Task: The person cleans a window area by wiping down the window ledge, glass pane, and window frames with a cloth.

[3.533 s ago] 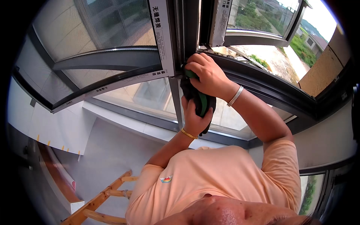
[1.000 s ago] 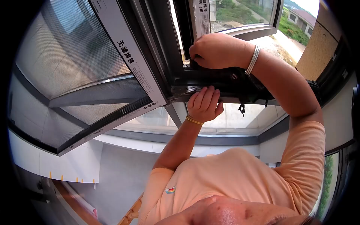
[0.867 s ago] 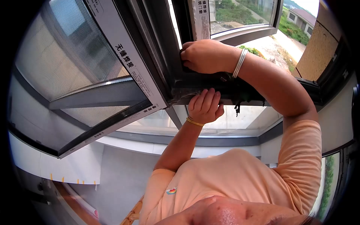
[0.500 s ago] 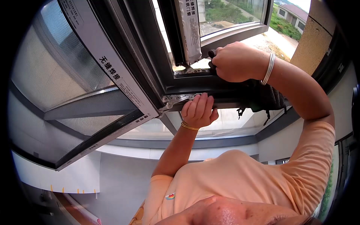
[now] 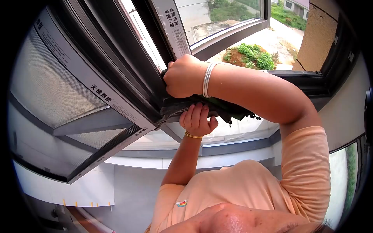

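My right hand (image 5: pixel 185 76), on the arm with silver bangles, is a closed fist on a black cloth (image 5: pixel 233 111). It presses at the lower inner corner of the dark window frame (image 5: pixel 143 79), beside the open sash. The cloth hangs along the bottom rail below my forearm, its frayed edge loose. Just below, my left hand (image 5: pixel 197 119), with a yellow bracelet, has its fingers curled over the edge of the bottom rail. The metal hinge near the corner is largely hidden by dark material.
An opened glass sash (image 5: pixel 229 37) with a printed protective strip (image 5: pixel 171 27) stands outward. At left, a screened panel (image 5: pixel 66 77) swings inward, its edge carrying a labelled white strip (image 5: pixel 101 93). Outside are a plant mound (image 5: pixel 254 56) and pale ground.
My right hand has slid left along the bottom rail with the cloth to the frame corner, covering the hinge hardware. My left hand keeps its place on the rail. The view has shifted slightly.
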